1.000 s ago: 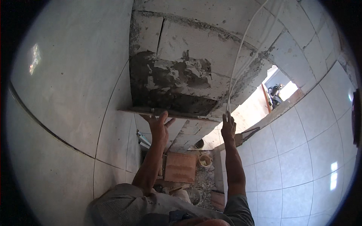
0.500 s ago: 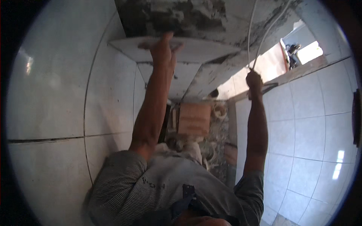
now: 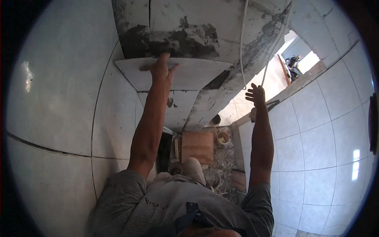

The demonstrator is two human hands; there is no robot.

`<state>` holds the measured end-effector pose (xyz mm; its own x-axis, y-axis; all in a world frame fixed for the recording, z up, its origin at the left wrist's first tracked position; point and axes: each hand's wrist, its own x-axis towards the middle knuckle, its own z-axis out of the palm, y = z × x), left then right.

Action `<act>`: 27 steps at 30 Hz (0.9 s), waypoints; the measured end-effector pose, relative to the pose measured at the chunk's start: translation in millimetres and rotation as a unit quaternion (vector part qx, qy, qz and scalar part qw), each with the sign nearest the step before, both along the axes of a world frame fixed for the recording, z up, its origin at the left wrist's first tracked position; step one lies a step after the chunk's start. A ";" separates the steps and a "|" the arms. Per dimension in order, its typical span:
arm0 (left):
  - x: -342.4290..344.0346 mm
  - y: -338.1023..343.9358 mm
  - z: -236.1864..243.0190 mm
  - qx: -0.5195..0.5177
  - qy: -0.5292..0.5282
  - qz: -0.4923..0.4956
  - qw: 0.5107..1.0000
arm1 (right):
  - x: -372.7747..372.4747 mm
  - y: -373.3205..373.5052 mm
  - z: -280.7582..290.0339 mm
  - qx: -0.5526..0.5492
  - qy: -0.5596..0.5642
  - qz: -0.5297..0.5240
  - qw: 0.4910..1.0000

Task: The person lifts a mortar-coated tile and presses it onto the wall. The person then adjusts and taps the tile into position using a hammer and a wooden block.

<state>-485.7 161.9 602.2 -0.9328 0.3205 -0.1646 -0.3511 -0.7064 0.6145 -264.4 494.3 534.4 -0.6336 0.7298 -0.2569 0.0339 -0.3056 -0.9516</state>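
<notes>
My left hand (image 3: 161, 70) lies with its fingers spread on the face of a pale wall tile (image 3: 195, 73), near the tile's upper edge. Dark wet mortar (image 3: 169, 41) is smeared on the wall just above that edge. Off to the right, my right hand (image 3: 256, 94) is held out with its fingers apart and nothing visible in them. A whitish cord (image 3: 242, 47) hangs close by it, its looped end near the fingertips. Beside my right wrist, a partly hidden object with a dark bar (image 3: 272, 105) is too unclear to name.
Glossy tiled walls stand left (image 3: 51, 98) and right (image 3: 319, 134). A ragged opening (image 3: 265, 85) shows a motorbike (image 3: 293, 67) beyond. Below are a reddish-brown board (image 3: 197, 148), a bucket (image 3: 223, 139), a basin (image 3: 213, 178) and rubble.
My right hand has gone from closed around the cord to spread fingers. The view has shifted, so the wall and floor appear lower. My left hand stays on the tile.
</notes>
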 end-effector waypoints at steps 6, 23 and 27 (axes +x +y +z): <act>-0.9 17.3 21.6 0.000 -0.040 -0.006 0.999 | -59.0 0.8 43.2 0.466 -0.043 -0.033 0.883; 0.1 33.6 32.3 -0.030 -0.056 -0.023 0.998 | -195.8 5.1 98.6 0.784 -0.275 0.188 0.524; -20.3 19.0 16.9 -0.030 -0.048 -0.008 0.998 | -222.0 -10.7 79.4 0.816 -0.216 0.210 0.494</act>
<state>-506.0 180.9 619.2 -0.9067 0.3213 -0.2733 -0.4215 -0.6633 0.6184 -486.5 483.6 613.8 -0.9601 0.0166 0.2791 0.0759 0.9762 0.2029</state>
